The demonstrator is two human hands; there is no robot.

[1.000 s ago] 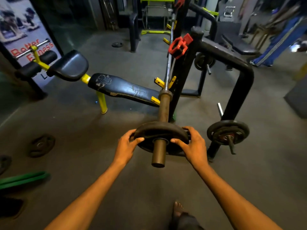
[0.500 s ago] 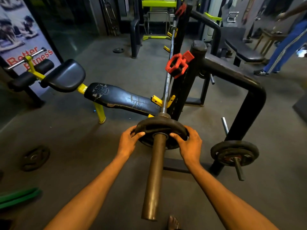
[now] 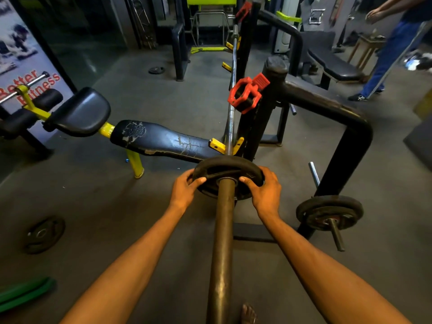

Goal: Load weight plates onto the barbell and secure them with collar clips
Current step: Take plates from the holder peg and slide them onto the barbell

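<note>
On the dull, worn-metal barbell sleeve (image 3: 222, 242) sits a round black weight plate (image 3: 228, 175) — left hand (image 3: 184, 189) and right hand (image 3: 265, 191) clamp its matte rim on either side (thumbs on its face). Up the bar, a red plastic collar clip (image 3: 247, 93) — chunky, ribbed.

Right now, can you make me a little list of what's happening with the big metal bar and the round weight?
bar: barbell resting on the rack, its end pointing at the camera
weight: black plate threaded on the barbell
left hand: gripping the plate's left edge
right hand: gripping the plate's right edge
clip: red collar clip sitting further up, not on the plate's end
spare weight: plate on the floor
</note>
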